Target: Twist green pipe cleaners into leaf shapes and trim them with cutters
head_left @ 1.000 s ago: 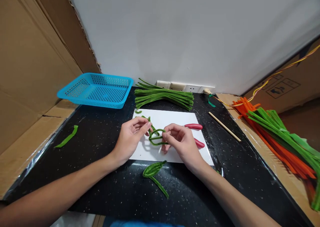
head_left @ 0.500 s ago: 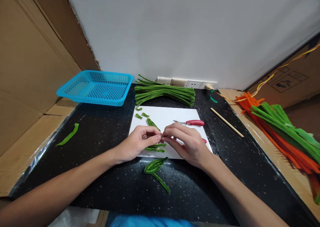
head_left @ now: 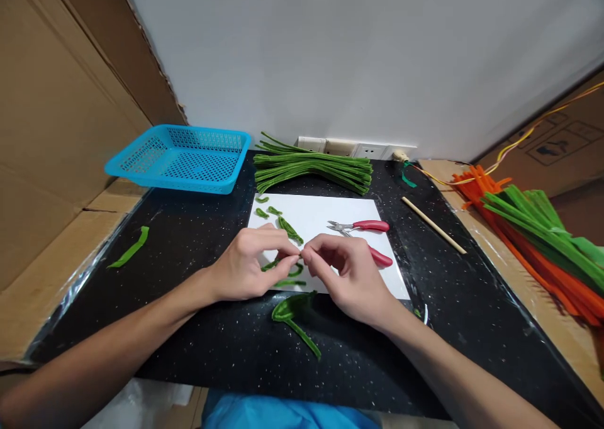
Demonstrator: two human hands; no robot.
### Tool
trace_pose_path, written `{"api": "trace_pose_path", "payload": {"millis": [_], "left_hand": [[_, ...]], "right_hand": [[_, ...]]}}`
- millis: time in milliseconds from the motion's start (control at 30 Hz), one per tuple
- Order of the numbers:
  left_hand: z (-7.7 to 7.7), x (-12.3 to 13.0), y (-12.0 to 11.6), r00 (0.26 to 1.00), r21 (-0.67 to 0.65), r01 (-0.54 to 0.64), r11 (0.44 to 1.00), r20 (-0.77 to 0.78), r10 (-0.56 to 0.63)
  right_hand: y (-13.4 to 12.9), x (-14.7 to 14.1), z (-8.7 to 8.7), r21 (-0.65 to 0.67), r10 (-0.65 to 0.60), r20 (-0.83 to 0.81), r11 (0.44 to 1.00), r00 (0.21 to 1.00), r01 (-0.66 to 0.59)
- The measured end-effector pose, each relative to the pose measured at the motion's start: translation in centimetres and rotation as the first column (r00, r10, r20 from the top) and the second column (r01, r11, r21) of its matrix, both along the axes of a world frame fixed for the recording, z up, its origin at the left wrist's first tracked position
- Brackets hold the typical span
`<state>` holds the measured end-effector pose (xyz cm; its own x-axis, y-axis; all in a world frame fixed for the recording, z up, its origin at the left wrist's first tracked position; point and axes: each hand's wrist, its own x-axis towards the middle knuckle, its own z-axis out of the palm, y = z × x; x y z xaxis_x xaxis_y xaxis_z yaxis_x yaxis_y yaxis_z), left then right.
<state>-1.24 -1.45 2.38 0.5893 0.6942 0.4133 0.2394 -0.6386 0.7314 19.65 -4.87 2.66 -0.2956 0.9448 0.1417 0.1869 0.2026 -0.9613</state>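
Over the white sheet (head_left: 321, 212), my left hand (head_left: 252, 260) and my right hand (head_left: 346, 272) meet with fingertips pinched together. Between them is something small and dark, too tiny to make out. Short curled green pieces (head_left: 262, 212) and a green leaf shape (head_left: 289, 230) lie on the sheet's left part, some partly behind my left hand. Red-handled pliers (head_left: 371, 226) rest beyond my right hand, jaws toward the left. Nearer the front, a green leaf with a stem (head_left: 289, 307) lies on the black table.
A blue basket (head_left: 201, 168) stands at the back left, beside a bundle of green stems (head_left: 314, 168). A wooden stick (head_left: 434, 225) lies right of the sheet. Orange strips (head_left: 528, 246) and green strips (head_left: 542, 224) lie on cardboard at the right. One green strip (head_left: 129, 247) is at the left.
Both hands have turned and shifted slightly, their fingertips still together. More of the pliers' lower handle shows now. The whole view has moved a little.
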Motion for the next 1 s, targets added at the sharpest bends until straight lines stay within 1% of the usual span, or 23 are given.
{"api": "trace_pose_path", "payload": {"millis": [33, 100, 167, 200, 233, 300, 333, 367, 400, 467, 533, 633, 667, 700, 733, 767, 800, 833, 867, 900, 933, 967, 1000], "left_hand": [[-0.1, -0.2, 0.2, 0.998, 0.128, 0.027, 0.991, -0.065, -0.018], [-0.3, -0.6, 0.7, 0.982, 0.274, 0.101, 0.956, -0.18, -0.052], [-0.5, -0.8, 1.0, 0.968, 0.307, 0.139, 0.941, -0.241, -0.065], [-0.6, -0.8, 1.0, 0.969, 0.305, 0.136, 0.943, -0.241, -0.062], [-0.7, -0.7, 1.0, 0.975, 0.296, 0.118, 0.948, -0.217, -0.054], [-0.8, -0.4, 0.9, 0.992, 0.227, 0.063, 0.972, -0.124, -0.035], [-0.9, -0.2, 0.8, 0.997, 0.154, 0.039, 0.987, -0.071, -0.028], [-1.0, -0.1, 0.7, 0.999, 0.06, 0.029, 0.998, -0.025, -0.028], [-1.0, 0.0, 0.7, 0.999, -0.046, 0.036, 0.998, 0.014, -0.035], [-1.1, 0.1, 0.7, 0.996, -0.244, 0.074, 0.967, 0.069, -0.059], [-1.2, 0.0, 0.9, 0.989, -0.373, 0.127, 0.919, 0.12, -0.088], [-1.2, -0.3, 1.2, 0.972, -0.455, 0.215, 0.864, 0.185, -0.144], [-1.2, -0.4, 1.2, 0.968, -0.455, 0.236, 0.859, 0.192, -0.164], [-1.1, -0.5, 1.2, 0.967, -0.439, 0.241, 0.865, 0.186, -0.175], [-0.9, -0.6, 1.2, 0.97, -0.407, 0.23, 0.884, 0.164, -0.176], [-0.7, -0.6, 1.1, 0.976, -0.354, 0.209, 0.912, 0.13, -0.174], [-0.4, -0.7, 1.0, 0.981, -0.274, 0.19, 0.943, 0.086, -0.172], [0.0, -0.8, 0.9, 0.984, -0.168, 0.18, 0.969, 0.036, -0.176], [0.3, -0.8, 0.8, 0.983, -0.035, 0.183, 0.983, -0.015, -0.183], [0.5, -0.9, 0.7, 0.98, 0.12, 0.194, 0.974, -0.067, -0.187], [0.7, -1.0, 0.7, 0.979, 0.283, 0.197, 0.939, -0.112, -0.171], [0.7, -1.1, 0.7, 0.977, 0.43, 0.202, 0.88, -0.15, -0.151], [0.6, -1.1, 0.7, 0.975, 0.544, 0.209, 0.812, -0.18, -0.13]], "right_hand": [[0.2, -0.1, 0.0, -0.161, 0.03, -0.096, 0.986, 0.995, -0.045], [0.6, 0.0, 0.0, -0.437, 0.055, -0.297, 0.88, 0.953, -0.187], [0.9, 0.3, -0.1, -0.569, 0.039, -0.413, 0.769, 0.91, -0.291], [1.0, 0.4, -0.2, -0.577, 0.035, -0.424, 0.759, 0.905, -0.3], [1.1, 0.5, -0.3, -0.55, 0.048, -0.406, 0.785, 0.912, -0.286], [1.2, 0.8, -0.5, -0.373, 0.074, -0.255, 0.912, 0.964, -0.169], [1.2, 0.9, -0.6, -0.213, 0.074, -0.128, 0.972, 0.989, -0.1], [1.2, 1.1, -0.8, -0.012, 0.062, 0.014, 0.998, 0.998, -0.062], [1.2, 1.3, -0.9, 0.2, 0.036, 0.151, 0.978, 0.988, -0.066], [1.2, 1.7, -1.2, 0.536, -0.04, 0.362, 0.827, 0.931, -0.172], [1.2, 2.0, -1.4, 0.701, -0.121, 0.501, 0.637, 0.857, -0.319], [1.2, 2.1, -1.3, 0.783, -0.27, 0.597, 0.4, 0.755, -0.476], [1.1, 2.0, -1.2, 0.787, -0.288, 0.605, 0.357, 0.742, -0.503], [0.9, 1.9, -1.2, 0.789, -0.284, 0.603, 0.351, 0.746, -0.504], [0.8, 1.7, -1.1, 0.788, -0.249, 0.588, 0.393, 0.77, -0.475], [0.6, 1.5, -1.1, 0.77, -0.187, 0.554, 0.484, 0.811, -0.415], [0.5, 1.4, -1.0, 0.711, -0.1, 0.498, 0.615, 0.861, -0.34], [0.4, 1.2, -1.0, 0.593, 0.0, 0.413, 0.759, 0.911, -0.269], [0.3, 1.0, -1.0, 0.409, 0.096, 0.296, 0.886, 0.95, -0.217], [0.4, 0.9, -0.9, 0.178, 0.177, 0.15, 0.963, 0.973, -0.202], [0.5, 0.8, -1.0, -0.056, 0.215, -0.024, 0.975, 0.976, -0.216], [0.8, 0.7, -1.0, -0.262, 0.213, -0.196, 0.929, 0.957, -0.261], [1.0, 0.7, -1.1, -0.413, 0.177, -0.334, 0.855, 0.926, -0.312]]}}
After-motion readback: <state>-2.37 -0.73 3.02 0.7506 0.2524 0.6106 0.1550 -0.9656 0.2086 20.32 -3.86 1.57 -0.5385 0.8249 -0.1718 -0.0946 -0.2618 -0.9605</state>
